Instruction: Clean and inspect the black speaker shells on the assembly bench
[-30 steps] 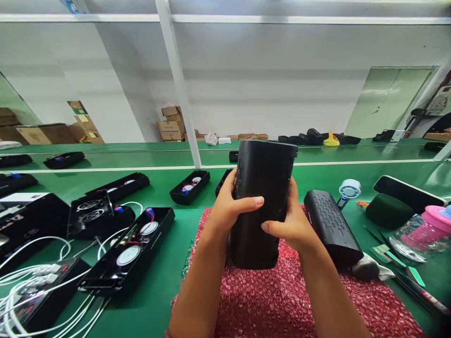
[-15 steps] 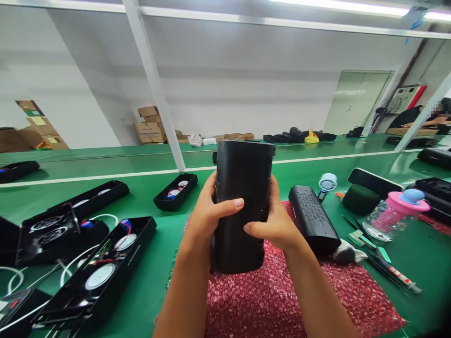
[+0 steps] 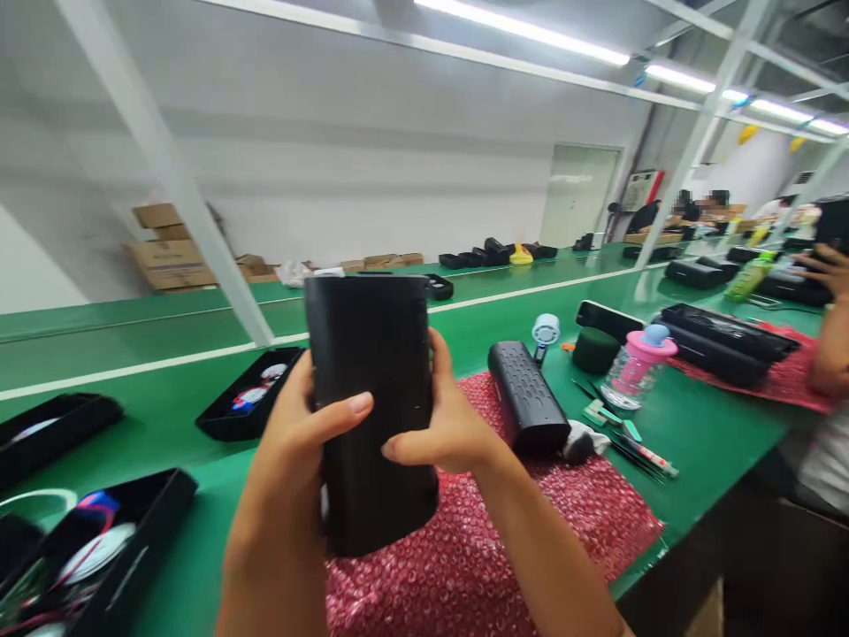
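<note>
A smooth black speaker housing [image 3: 371, 372] is held upright in front of me, above red bubble wrap [image 3: 464, 548]. My left hand [image 3: 298, 433] grips its left side, thumb across the near face. On the right side my right hand [image 3: 451, 429] is closed round it in the same way, its thumb lower down. The fingers behind the housing are hidden. Just right of my right hand, a black speaker [image 3: 527, 394] with a patterned face lies on the bubble wrap.
Open black housings with wires and round drivers [image 3: 99, 553] lie at left. A pink-lidded bottle [image 3: 637, 367], small fan [image 3: 546, 332], phone [image 3: 610, 320] and tweezers [image 3: 633, 457] stand or lie at right. Beyond them a co-worker's hand [image 3: 829, 270] shows. A white post [image 3: 179, 195] rises at left.
The view has turned to the right, so the bench things appear further left and a co-worker has come into sight. Both hands keep their hold on the speaker housing, which looks slightly nearer.
</note>
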`<action>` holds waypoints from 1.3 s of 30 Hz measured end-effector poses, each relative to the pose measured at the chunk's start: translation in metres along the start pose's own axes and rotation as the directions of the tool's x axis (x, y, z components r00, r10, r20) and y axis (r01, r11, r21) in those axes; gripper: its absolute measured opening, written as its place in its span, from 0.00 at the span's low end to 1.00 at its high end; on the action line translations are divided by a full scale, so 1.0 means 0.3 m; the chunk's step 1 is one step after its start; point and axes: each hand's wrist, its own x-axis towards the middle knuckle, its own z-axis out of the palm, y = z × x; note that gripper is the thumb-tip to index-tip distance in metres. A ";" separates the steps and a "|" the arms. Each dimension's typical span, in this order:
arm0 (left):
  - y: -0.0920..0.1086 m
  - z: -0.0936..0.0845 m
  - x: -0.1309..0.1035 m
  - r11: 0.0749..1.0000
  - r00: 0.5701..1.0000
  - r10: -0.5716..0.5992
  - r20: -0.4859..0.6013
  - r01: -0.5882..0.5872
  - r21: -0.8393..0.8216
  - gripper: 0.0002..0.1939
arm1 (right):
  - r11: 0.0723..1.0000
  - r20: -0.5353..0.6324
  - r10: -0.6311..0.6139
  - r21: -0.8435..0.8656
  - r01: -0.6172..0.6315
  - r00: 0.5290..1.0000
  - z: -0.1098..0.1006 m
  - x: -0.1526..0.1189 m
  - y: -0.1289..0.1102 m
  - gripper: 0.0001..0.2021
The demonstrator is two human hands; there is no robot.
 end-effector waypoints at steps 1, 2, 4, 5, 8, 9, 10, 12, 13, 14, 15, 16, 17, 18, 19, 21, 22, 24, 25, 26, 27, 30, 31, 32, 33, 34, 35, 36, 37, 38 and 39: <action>0.008 0.006 -0.005 1.000 1.000 -0.020 -0.012 0.020 0.011 0.37 | 1.000 0.005 0.009 -0.003 -0.009 1.000 -0.002 0.002 -0.001 0.58; 0.015 0.011 -0.009 0.999 0.999 -0.038 -0.023 0.039 0.022 0.36 | 1.000 0.007 0.020 -0.008 -0.020 1.000 -0.004 0.004 -0.001 0.59; 0.027 0.019 -0.015 0.997 0.997 -0.068 -0.042 0.069 0.033 0.34 | 0.999 0.005 0.036 -0.022 -0.036 0.999 -0.009 0.009 -0.002 0.61; 0.030 0.021 -0.016 0.997 0.996 -0.073 -0.047 0.075 0.029 0.33 | 0.999 0.003 0.040 -0.027 -0.040 0.999 -0.011 0.011 -0.001 0.62; 0.022 0.021 -0.013 0.999 0.998 -0.052 -0.027 0.052 -0.002 0.34 | 0.999 0.012 0.034 -0.034 -0.034 0.999 -0.013 0.010 0.003 0.61; 0.015 0.019 -0.010 0.999 0.999 -0.030 -0.013 0.030 -0.015 0.36 | 0.999 0.017 0.030 -0.034 -0.029 0.999 -0.011 0.008 0.005 0.61; 0.006 0.016 -0.007 1.000 1.000 -0.006 0.001 0.006 -0.028 0.36 | 0.999 0.016 0.024 -0.036 -0.023 1.000 -0.008 0.005 0.005 0.60; -0.012 0.009 0.000 0.998 0.999 0.037 0.016 -0.036 -0.060 0.36 | 0.999 -0.006 0.015 -0.051 -0.016 1.000 -0.001 -0.002 0.003 0.58; -0.019 0.004 0.004 0.995 0.998 0.056 0.023 -0.054 -0.079 0.36 | 0.998 -0.028 0.018 -0.060 -0.019 0.999 0.003 -0.006 -0.001 0.57; -0.026 0.000 0.008 0.993 0.997 0.071 0.033 -0.067 -0.095 0.36 | 0.997 -0.049 0.024 -0.069 -0.027 0.999 0.007 -0.010 -0.006 0.56; -0.030 -0.004 0.012 0.991 0.996 0.079 0.047 -0.073 -0.111 0.36 | 0.996 -0.067 0.035 -0.076 -0.040 0.997 0.010 -0.014 -0.011 0.55; -0.033 -0.006 0.014 0.989 0.995 0.082 0.059 -0.074 -0.125 0.36 | 0.995 -0.080 0.048 -0.081 -0.055 0.996 0.012 -0.017 -0.018 0.55; -0.034 -0.008 0.016 0.988 0.994 0.081 0.069 -0.071 -0.134 0.37 | 0.994 -0.088 0.061 -0.086 -0.069 0.994 0.014 -0.020 -0.024 0.54; -0.034 -0.008 0.017 0.988 0.994 0.077 0.071 -0.067 -0.141 0.37 | 0.993 -0.093 0.068 -0.091 -0.077 0.993 0.016 -0.023 -0.029 0.53; -0.032 -0.008 0.016 0.987 0.995 0.075 0.069 -0.064 -0.144 0.36 | 0.992 -0.098 0.072 -0.096 -0.081 0.993 0.018 -0.025 -0.034 0.53; -0.029 -0.005 0.013 0.988 0.994 0.077 0.072 -0.066 -0.142 0.35 | 0.992 -0.107 0.064 -0.100 -0.075 0.992 0.021 -0.028 -0.038 0.53; -0.027 -0.004 0.011 0.987 0.994 0.082 0.076 -0.071 -0.143 0.34 | 0.993 -0.111 0.057 -0.098 -0.068 0.992 0.022 -0.029 -0.039 0.53; -0.026 -0.003 0.008 0.985 0.992 0.092 0.084 -0.078 -0.154 0.33 | 0.993 -0.120 0.051 -0.101 -0.063 0.991 0.022 -0.030 -0.037 0.53; -0.027 -0.002 0.007 0.984 0.992 0.092 0.085 -0.078 -0.158 0.33 | 0.992 -0.127 0.049 -0.108 -0.063 0.991 0.022 -0.031 -0.035 0.53; -0.028 -0.003 0.007 0.984 0.992 0.091 0.083 -0.077 -0.159 0.34 | 0.991 -0.132 0.047 -0.118 -0.063 0.990 0.021 -0.031 -0.033 0.53; -0.029 -0.004 0.007 0.985 0.993 0.088 0.081 -0.075 -0.155 0.34 | 0.990 -0.136 0.047 -0.128 -0.065 0.990 0.020 -0.032 -0.032 0.53; -0.031 -0.007 0.009 0.988 0.994 0.079 0.079 -0.067 -0.142 0.35 | 0.986 -0.140 0.046 -0.153 -0.067 0.989 0.016 -0.033 -0.031 0.53; -0.031 -0.008 0.010 0.988 0.994 0.075 0.079 -0.063 -0.144 0.35 | 0.985 -0.139 0.045 -0.158 -0.067 0.989 0.016 -0.033 -0.031 0.53; -0.030 -0.008 0.010 0.987 0.994 0.072 0.081 -0.060 -0.147 0.35 | 0.985 -0.138 0.044 -0.161 -0.066 0.989 0.016 -0.034 -0.032 0.53; -0.029 -0.009 0.011 0.987 0.994 0.072 0.082 -0.059 -0.151 0.35 | 0.984 -0.136 0.042 -0.163 -0.064 0.990 0.015 -0.034 -0.032 0.53; -0.028 -0.009 0.011 0.986 0.994 0.073 0.082 -0.060 -0.153 0.35 | 0.984 -0.134 0.041 -0.164 -0.063 0.990 0.015 -0.034 -0.032 0.53; -0.027 -0.009 0.010 0.986 0.994 0.076 0.084 -0.063 -0.154 0.35 | 0.984 -0.131 0.041 -0.165 -0.062 0.991 0.016 -0.035 -0.032 0.53; -0.026 -0.008 0.009 0.986 0.993 0.078 0.088 -0.064 -0.154 0.35 | 0.985 -0.131 0.039 -0.164 -0.060 0.991 0.016 -0.035 -0.031 0.52; -0.024 -0.007 0.007 0.986 0.993 0.081 0.089 -0.067 -0.154 0.35 | 0.985 -0.133 0.035 -0.160 -0.057 0.990 0.017 -0.035 -0.029 0.52; -0.023 -0.006 0.005 0.986 0.993 0.080 0.090 -0.066 -0.154 0.35 | 0.987 -0.140 0.030 -0.154 -0.052 0.990 0.018 -0.035 -0.027 0.51; -0.021 -0.004 0.002 0.986 0.993 0.078 0.090 -0.064 -0.152 0.34 | 0.988 -0.149 0.023 -0.145 -0.045 0.989 0.020 -0.035 -0.026 0.50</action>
